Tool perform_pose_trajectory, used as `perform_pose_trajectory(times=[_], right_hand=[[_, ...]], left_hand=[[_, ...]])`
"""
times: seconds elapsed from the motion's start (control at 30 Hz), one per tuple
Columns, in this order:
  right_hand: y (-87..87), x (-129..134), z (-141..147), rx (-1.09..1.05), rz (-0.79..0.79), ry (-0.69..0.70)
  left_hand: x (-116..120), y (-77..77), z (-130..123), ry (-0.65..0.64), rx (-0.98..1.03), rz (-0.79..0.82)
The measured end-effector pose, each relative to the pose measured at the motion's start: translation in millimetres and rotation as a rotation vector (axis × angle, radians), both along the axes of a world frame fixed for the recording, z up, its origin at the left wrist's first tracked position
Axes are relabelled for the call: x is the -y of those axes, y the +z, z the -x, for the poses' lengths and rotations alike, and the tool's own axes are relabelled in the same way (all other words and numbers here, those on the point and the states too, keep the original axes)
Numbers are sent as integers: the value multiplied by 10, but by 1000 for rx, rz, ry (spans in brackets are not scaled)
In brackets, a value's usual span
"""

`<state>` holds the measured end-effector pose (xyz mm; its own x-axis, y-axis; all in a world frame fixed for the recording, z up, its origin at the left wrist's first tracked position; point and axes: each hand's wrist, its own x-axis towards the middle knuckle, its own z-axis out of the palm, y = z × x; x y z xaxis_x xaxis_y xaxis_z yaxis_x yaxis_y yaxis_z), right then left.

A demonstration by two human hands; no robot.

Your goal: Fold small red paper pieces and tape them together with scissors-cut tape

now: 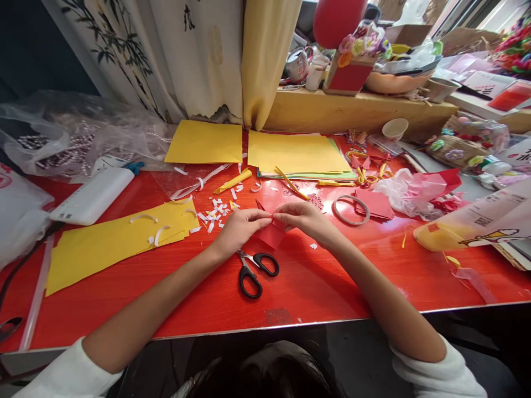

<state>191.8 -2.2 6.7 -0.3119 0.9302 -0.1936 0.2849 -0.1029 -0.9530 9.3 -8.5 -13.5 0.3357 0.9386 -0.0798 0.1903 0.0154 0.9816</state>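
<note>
A folded piece of red paper (272,235) is held between my two hands above the red table. My left hand (240,228) pinches its upper left part between thumb and fingers. From the other side, my right hand (304,220) pinches the paper, and the fingertips of both hands nearly meet. Just below my left hand lie black-handled scissors (254,271), their blades partly hidden under it. White paper scraps (215,214) are scattered to the left of my hands.
Yellow sheets (298,152) lie at the back, with yellow strips (112,243) at left beside a white power bank-like block (93,196). A tape ring (350,210) and red paper squares (375,203) lie right of my hands. A drink cup (477,215) rests farther right.
</note>
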Motion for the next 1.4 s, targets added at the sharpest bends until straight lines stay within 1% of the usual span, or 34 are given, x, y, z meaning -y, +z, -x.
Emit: perform_pose_trajectory(times=[0.13,0.23,0.43,0.6,0.8,0.93,1.07,1.23,1.33,1.4], right_hand=[[-7,-7,-17,-67,54,55],[-24,-18,-5,-109,36,48],[-17,-8,-3,-145,27,17],[11,3,-16,-129,75,67],[-13,-2,19,-97,27,-41],[-33,14,26,-109,-13,-30],[-41,25,29,-112,-51,-36],[-73,10,37,-125,-35,-54],[-96,4,43,-80,-24,-62],[-100,6,44,-60,-45,-58]], left_hand=[[-14,4,-7,18,25,35],[-16,24,-7,31,55,80],[-13,44,-2,4,83,104],[-9,36,0,2,59,101],[2,21,-1,-17,11,52],[-7,16,1,-37,-21,25],[-27,20,15,-44,-30,39],[-26,14,19,-17,-14,53],[-28,7,15,0,-46,24],[-34,7,14,-8,-66,7]])
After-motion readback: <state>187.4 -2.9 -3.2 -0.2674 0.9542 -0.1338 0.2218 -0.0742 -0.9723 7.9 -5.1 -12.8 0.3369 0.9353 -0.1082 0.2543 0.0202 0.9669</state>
